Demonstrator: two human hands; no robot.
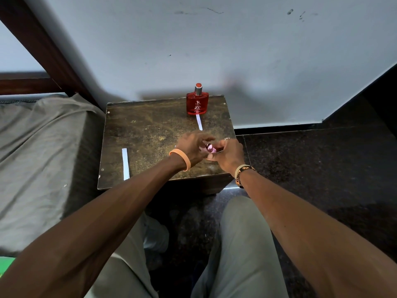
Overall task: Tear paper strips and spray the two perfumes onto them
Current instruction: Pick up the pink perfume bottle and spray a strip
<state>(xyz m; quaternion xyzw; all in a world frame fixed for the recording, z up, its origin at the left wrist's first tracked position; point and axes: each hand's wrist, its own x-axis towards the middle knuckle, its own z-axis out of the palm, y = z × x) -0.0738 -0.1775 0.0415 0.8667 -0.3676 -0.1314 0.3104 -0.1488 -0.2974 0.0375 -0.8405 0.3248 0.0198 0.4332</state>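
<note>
Two hands meet in the middle of the frame, just over the near right part of a small brown table (pixel 150 125). Between them is a little pink perfume bottle (pixel 209 148) with a shiny top. The left hand (pixel 193 149), with an orange band on its wrist, has its fingers bent round one side of the bottle. The right hand (pixel 231 157), with a ring and a black band, has its fingers curled on the other side.

At the back of the table stands a red perfume bottle (pixel 197 103), upright, close to the wall. A white paper strip (pixel 199 122) lies flat right in front of it. Another paper strip (pixel 125 163) lies near the table's left edge, well apart from the first. A grey bed sheet (pixel 43 147) fills the left of the frame.
</note>
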